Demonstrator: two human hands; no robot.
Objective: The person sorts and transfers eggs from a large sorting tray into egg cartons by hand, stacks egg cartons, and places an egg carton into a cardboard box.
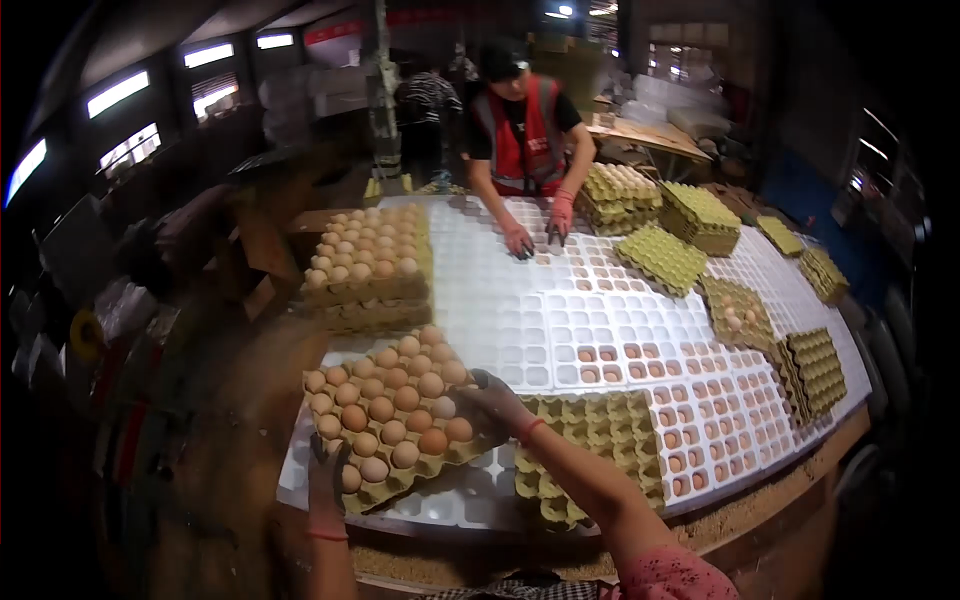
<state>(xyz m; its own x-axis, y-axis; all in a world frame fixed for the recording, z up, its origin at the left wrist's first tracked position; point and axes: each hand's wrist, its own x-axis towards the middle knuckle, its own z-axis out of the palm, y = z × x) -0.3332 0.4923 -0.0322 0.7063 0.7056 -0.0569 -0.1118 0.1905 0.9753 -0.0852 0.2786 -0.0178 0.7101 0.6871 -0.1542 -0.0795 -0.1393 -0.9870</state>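
A pulp tray of brown and pale eggs [395,400] is held at its two sides, tilted a little, over the near left part of the table. My left hand [328,480], in a dark glove, grips its left side. On its right edge is my right hand [492,405], also gloved, fingers partly hidden by the tray. Just right of it lies an empty yellow-green tray [590,450]. Behind the held tray stands a stack of full egg trays [368,255]. White plastic trays [715,425] cover the table, several of their cells holding eggs.
Across the table, a person in a red vest [525,130] reaches both gloved hands to the white trays. Stacked egg trays [620,195] and green trays [700,215] stand at the back right. More green trays [815,370] are at the right. The table's wooden edge [760,515] runs along the front.
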